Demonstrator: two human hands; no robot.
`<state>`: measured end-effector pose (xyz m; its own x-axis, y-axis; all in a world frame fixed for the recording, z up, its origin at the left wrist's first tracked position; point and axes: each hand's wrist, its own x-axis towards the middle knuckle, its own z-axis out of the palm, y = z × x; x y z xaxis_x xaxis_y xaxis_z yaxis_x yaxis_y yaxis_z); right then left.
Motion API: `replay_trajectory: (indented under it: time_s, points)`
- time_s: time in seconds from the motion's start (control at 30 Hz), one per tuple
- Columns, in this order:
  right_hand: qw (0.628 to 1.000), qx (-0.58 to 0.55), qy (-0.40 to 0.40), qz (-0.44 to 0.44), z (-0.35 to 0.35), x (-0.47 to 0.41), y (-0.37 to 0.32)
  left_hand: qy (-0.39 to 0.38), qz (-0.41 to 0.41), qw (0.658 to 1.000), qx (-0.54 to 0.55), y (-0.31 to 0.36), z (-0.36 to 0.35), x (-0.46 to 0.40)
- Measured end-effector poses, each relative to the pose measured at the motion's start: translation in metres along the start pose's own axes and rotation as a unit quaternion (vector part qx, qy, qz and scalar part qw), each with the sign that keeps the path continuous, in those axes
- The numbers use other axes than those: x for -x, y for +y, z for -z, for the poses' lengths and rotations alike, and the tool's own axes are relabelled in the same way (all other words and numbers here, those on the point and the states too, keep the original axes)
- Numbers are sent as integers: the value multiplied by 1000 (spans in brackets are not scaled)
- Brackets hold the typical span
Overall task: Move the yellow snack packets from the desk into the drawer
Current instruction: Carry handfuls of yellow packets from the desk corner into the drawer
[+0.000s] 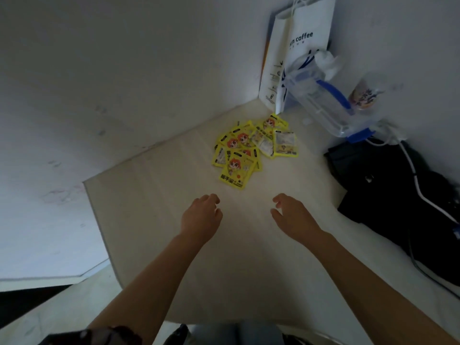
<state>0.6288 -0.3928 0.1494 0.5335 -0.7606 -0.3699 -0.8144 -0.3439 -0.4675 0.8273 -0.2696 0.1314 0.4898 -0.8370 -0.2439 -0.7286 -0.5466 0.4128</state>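
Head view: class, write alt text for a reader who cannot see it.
Two bare hands, left hand and right hand, reach empty over a pale desk toward a pile of yellow snack packets. A white coffee bag stands in the corner.

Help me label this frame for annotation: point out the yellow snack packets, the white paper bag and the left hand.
yellow snack packets (235, 168): head view, nearest packet's front.
white paper bag (308, 26): head view, printed front panel.
left hand (201, 215): head view, back of hand.

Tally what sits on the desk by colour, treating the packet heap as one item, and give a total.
Yellow: 1, the heap of snack packets
White: 1, the paper bag
Clear with blue trim: 1, the plastic container
Black: 1, the bag
Total: 4; packets overlap too much to count singly.
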Motion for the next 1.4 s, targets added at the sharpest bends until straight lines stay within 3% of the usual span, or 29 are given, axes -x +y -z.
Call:
replay_trajectory:
  time_s: [0.57,0.8,1.07,1.4]
  points:
    - [998,27,-10,-58,62,-166,36,-13,79,997,-11,45,-10,-124]
    - [989,34,47,-140,65,-225,37,9,121,992,-23,59,-35,-146]
    - [966,83,71,-236,51,-253,33,36,139,989,-28,61,-48,-151]
    - [957,-7,54,-285,45,-238,35,32,132,991,-15,46,-39,-134]
